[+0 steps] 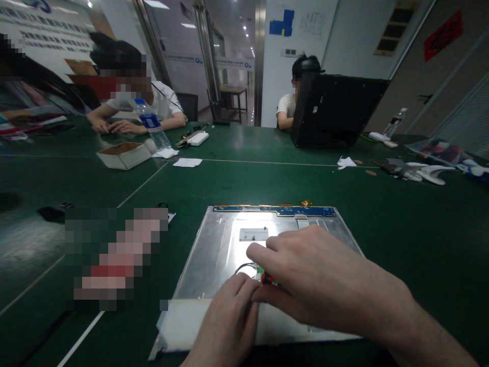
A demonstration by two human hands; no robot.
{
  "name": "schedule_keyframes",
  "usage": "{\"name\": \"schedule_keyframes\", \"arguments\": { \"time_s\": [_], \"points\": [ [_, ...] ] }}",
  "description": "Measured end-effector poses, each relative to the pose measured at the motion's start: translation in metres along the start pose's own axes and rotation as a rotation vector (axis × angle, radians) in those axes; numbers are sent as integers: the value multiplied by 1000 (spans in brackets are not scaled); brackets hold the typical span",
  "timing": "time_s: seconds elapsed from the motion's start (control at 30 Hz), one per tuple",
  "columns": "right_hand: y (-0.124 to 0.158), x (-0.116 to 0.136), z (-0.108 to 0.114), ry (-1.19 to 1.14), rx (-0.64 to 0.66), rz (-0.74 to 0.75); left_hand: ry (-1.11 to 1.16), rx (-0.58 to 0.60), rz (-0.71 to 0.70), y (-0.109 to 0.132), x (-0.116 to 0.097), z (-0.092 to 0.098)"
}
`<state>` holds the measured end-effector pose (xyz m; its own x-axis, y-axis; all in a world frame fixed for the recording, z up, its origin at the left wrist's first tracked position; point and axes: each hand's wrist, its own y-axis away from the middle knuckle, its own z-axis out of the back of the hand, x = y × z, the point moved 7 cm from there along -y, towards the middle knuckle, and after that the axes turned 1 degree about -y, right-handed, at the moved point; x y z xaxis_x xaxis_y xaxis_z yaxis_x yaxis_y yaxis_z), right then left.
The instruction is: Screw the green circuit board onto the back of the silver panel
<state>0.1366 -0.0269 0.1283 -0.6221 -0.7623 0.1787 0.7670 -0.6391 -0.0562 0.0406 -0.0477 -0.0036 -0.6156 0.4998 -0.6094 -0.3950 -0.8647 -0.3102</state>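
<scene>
A flat silver metal-backed display panel (214,255) is lying back-up on the dark green table (401,229), just in front of the person. A narrow blue circuit strip (275,210) is running along its far edge, a white rectangular label (253,234) is sitting near its middle, and a white sheet (183,323) is covering its near edge. The right hand (305,275) is pinching a small red and green connector (267,278) on a thin black wire (242,266). The left hand (229,321) is curling its fingertips against that connector; whether it is gripping cannot be told.
</scene>
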Motion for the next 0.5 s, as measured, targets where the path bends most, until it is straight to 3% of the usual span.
{"name": "schedule_keyframes", "arguments": {
  "time_s": [0.5],
  "points": [
    [0, 4, 0, -40, 25, 34, 1, 2, 12, -2, -1, 0]
  ]
}}
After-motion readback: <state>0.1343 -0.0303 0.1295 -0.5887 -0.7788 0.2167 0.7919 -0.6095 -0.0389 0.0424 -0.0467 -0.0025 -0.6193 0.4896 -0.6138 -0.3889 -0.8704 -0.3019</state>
